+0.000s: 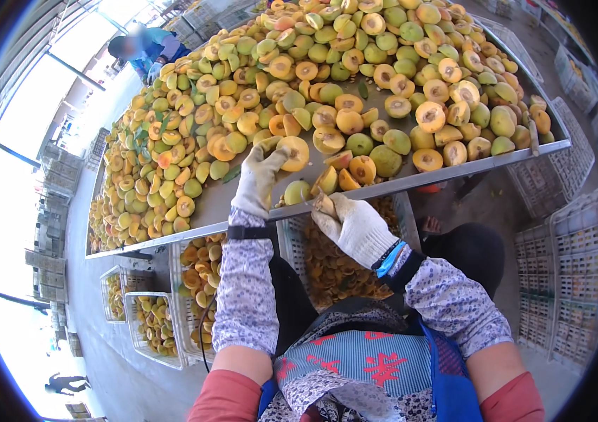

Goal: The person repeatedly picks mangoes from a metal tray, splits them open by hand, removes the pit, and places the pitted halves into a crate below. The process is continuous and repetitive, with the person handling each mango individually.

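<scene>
The left hand [260, 176], in a pale glove, has its fingers curled closed around a fruit half [294, 153], just above the table near its front edge. The right hand [358, 228], also gloved, grips a short wooden-handled tool [325, 204] — its working end is too small to make out. Between them a greenish fruit [297, 191] lies by the metal rim [383, 188]; cut fruit crowds close beyond, with a green leaf [232, 174] among it. The held half is round, its yellow-orange cut face showing. The table [214, 205] is grey and heaped — below it stand fruit-filled crates [151, 325]. Stacked crates [569, 274] line the right; another person [150, 53] is at the far left.
</scene>
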{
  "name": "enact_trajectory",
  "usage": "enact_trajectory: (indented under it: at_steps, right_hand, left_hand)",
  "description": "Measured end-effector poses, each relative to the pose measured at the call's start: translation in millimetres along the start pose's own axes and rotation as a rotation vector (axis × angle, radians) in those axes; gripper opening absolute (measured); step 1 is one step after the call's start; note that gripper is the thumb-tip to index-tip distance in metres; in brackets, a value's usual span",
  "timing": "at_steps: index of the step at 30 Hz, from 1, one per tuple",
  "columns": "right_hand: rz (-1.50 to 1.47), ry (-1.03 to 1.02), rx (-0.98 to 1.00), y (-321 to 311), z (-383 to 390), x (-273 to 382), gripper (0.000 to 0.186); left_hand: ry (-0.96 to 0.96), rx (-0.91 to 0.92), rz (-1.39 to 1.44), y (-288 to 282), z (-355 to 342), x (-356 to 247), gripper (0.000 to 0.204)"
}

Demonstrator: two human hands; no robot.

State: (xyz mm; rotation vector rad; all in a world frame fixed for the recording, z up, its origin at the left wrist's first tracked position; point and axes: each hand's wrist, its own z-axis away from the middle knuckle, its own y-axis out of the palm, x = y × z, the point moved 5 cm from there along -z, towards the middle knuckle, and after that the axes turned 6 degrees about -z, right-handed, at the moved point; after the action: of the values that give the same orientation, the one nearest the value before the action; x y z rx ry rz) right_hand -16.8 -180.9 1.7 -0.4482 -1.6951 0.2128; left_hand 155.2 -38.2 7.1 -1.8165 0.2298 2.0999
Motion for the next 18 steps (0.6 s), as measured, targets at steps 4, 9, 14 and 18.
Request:
enact_trajectory:
  at_steps: [4, 9, 14, 18]
  right_hand:
    - [-0.069, 0.0, -0.098, 0.9, -6.8, 7.5, 0.034]
    - [0.023, 0.094, -0.04, 11.5, -8.1, 6.4, 0.033]
    - [-0.055, 0.027, -0.011, 20.4, -6.8, 3.8, 0.034]
    - [-0.072, 0.023, -0.007, 28.7, -6.2, 1.5, 0.034]
  left_hand:
    - [0.109, 0.038, 0.329, 8.1, 58.1, -8.1, 0.032]
    - [0.098, 0.029, 0.588, 31.7, 80.0, 2.7, 0.027]
    - [0.109, -0.177, 0.633, 34.7, 78.5, 5.7, 0.026]
    - [0.098, -0.067, 0.694, 32.3, 73.7, 14.4, 0.032]
